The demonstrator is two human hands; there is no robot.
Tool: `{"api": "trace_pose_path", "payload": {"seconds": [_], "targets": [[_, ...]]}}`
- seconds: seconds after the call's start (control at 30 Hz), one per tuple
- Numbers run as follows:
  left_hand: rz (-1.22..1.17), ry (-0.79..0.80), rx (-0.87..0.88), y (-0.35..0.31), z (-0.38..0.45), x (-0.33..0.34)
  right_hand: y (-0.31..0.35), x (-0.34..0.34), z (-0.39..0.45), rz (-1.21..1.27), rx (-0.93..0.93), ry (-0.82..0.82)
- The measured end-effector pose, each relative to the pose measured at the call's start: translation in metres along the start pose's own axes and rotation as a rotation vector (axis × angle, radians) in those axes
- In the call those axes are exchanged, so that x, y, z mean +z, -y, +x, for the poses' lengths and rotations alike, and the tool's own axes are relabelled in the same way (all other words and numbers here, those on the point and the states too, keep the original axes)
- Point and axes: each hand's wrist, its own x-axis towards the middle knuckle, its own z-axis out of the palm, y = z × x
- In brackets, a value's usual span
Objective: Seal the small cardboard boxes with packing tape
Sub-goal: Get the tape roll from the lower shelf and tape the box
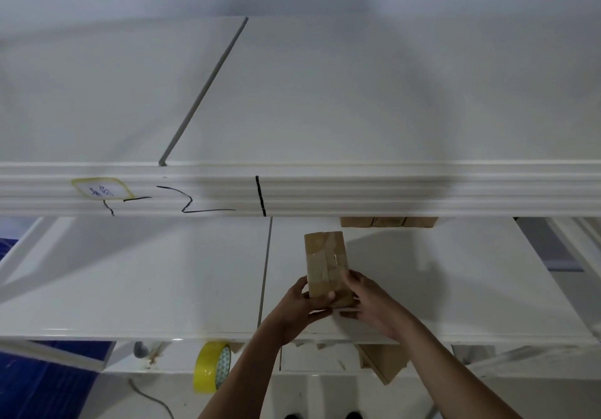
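A small brown cardboard box (326,260) stands on end on the white middle shelf (162,288), with glossy tape strips across its face. My left hand (300,304) grips its lower left side, thumb over the front. My right hand (374,304) holds its lower right side. A yellow roll of packing tape (209,366) stands on edge on the lower surface, below and left of my left arm.
More cardboard boxes (388,222) sit at the back of the shelf, partly hidden by the upper shelf's white edge (357,191). Another cardboard piece (385,365) lies below the shelf's front edge. A blue sheet (42,386) lies at the lower left.
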Motion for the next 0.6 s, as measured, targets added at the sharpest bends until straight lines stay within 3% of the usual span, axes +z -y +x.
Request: {"api": "trace_pose_path", "payload": {"seconds": [0.1,0.17,0.33,0.47,0.6], "targets": [[0.067,0.017,-0.003,0.003,-0.003,-0.003,0.003,0.004,-0.003,0.097,-0.016,-0.047],[0.097,-0.04,0.02,0.006,-0.003,-0.005,0.005,0.007,-0.005,0.014,-0.031,-0.143],[0.222,-0.38,0.164,0.004,0.0,0.007,0.005,0.018,-0.008,-0.274,-0.142,-0.386],[0.202,-0.302,0.179,-0.008,-0.001,0.028,0.005,0.03,-0.012,-0.351,-0.26,-0.346],[0.15,-0.41,0.15,-0.009,-0.001,0.02,0.018,0.03,-0.02,-0.217,-0.3,-0.381]]}}
